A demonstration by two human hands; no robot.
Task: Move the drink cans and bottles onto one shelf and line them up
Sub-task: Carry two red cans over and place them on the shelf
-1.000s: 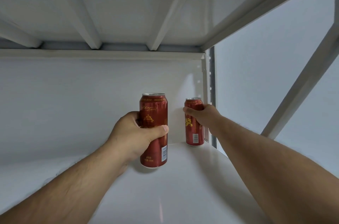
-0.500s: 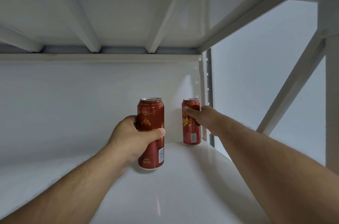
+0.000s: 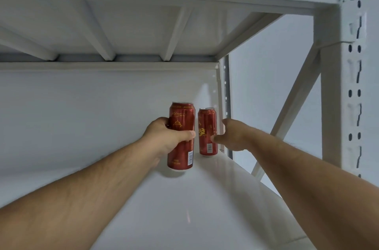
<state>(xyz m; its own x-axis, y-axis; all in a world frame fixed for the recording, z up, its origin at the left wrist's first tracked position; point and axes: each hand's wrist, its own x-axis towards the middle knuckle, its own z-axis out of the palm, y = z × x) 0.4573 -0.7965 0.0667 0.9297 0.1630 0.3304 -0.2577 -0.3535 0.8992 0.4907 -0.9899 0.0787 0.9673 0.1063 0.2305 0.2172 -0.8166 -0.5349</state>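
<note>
The left hand (image 3: 170, 137) grips a tall red aluminium can (image 3: 181, 137); the right hand (image 3: 231, 137), fingers spread, risks toppling the matching red can (image 3: 207, 133) beside its thumb.

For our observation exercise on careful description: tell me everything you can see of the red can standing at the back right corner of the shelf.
The far red can is a tall, slim metal drink can with gold print, a silver rim and a white barcode patch low on its side. It stands upright on the white shelf, near the back corner post. The right hand is open beside it; whether the thumb touches it is unclear.
</note>
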